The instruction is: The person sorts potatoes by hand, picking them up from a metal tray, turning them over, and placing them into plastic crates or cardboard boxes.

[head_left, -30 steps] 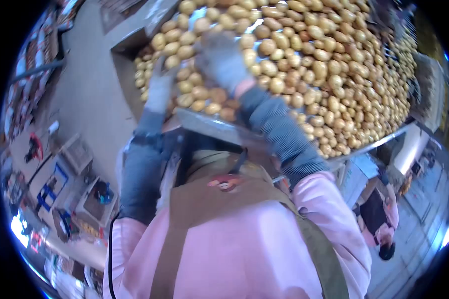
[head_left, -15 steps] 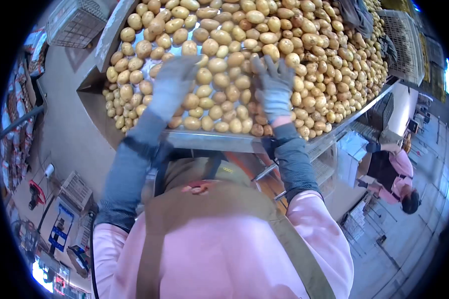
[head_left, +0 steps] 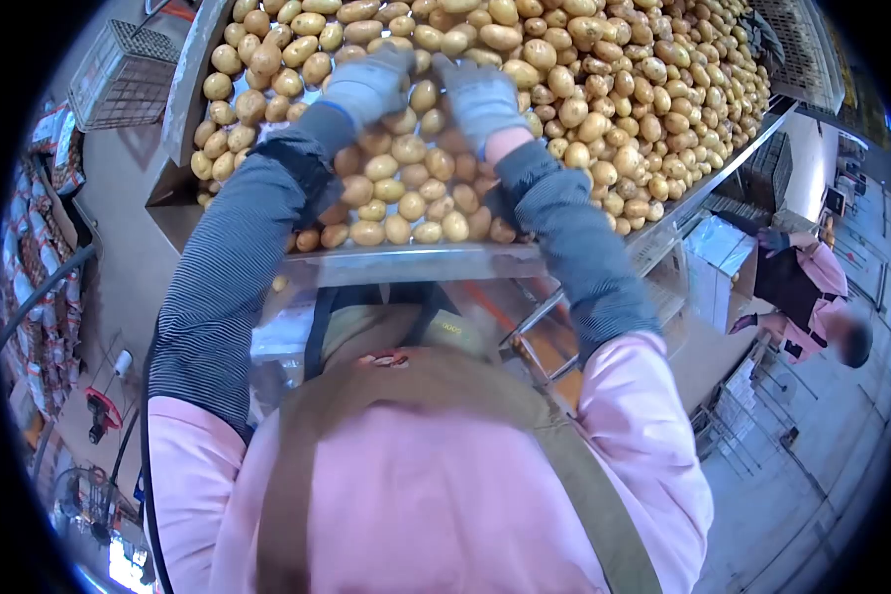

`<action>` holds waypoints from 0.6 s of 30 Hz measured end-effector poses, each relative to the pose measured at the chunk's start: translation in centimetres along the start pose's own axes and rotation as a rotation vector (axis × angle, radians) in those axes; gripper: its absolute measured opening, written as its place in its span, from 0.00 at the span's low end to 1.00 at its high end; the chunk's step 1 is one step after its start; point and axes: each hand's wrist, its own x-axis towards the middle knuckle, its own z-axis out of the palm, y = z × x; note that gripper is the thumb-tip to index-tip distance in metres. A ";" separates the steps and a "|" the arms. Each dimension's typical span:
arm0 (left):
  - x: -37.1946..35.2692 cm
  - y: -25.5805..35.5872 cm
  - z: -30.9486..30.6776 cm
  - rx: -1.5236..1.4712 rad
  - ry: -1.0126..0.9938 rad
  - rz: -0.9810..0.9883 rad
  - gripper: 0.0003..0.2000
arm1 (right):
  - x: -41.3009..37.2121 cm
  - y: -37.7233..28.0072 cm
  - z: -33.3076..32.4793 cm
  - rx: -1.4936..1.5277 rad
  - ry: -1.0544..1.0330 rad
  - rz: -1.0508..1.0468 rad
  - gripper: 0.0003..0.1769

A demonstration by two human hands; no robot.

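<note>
Many yellow-brown potatoes [head_left: 624, 119] cover a metal sorting table [head_left: 416, 265] in front of me. My left hand [head_left: 374, 87], in a grey-white glove, reaches far over the potatoes on the table's left half. Its fingers are stretched forward and touch the potatoes. Close beside it, my right hand [head_left: 480, 97], gloved the same way, lies over the potatoes with its fingers extended and turned toward the left hand. A few single potatoes [head_left: 423, 96] lie between the two hands. Neither hand visibly grips a potato; the fingertips are partly blurred.
The table's raised side wall [head_left: 190, 84] stands on the left. A plastic crate [head_left: 127, 77] sits beyond it, near stacked filled bags [head_left: 49, 287]. On the right, a person [head_left: 812, 287] in pink stands by a white box [head_left: 715, 252]. Another crate [head_left: 802, 54] is at the upper right.
Both hands have moved forward over the potatoes, and the right hand has swung left, close to the left one. The person at the right has shifted slightly.
</note>
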 end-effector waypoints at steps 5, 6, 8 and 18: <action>-5.4 -1.7 0.6 -0.875 0.456 -0.320 0.24 | 0.7 2.4 -0.3 0.229 -0.001 -0.152 0.16; -6.6 -1.7 0.7 -0.935 0.480 -0.376 0.24 | -0.5 1.8 -1.1 0.513 0.040 -0.005 0.18; -9.7 1.4 -1.0 -0.977 0.573 -0.437 0.25 | -3.1 0.4 -3.4 1.149 0.262 0.236 0.22; -9.6 8.3 3.2 -0.219 0.349 0.124 0.14 | -24.3 -2.9 -0.7 3.037 -0.273 0.605 0.18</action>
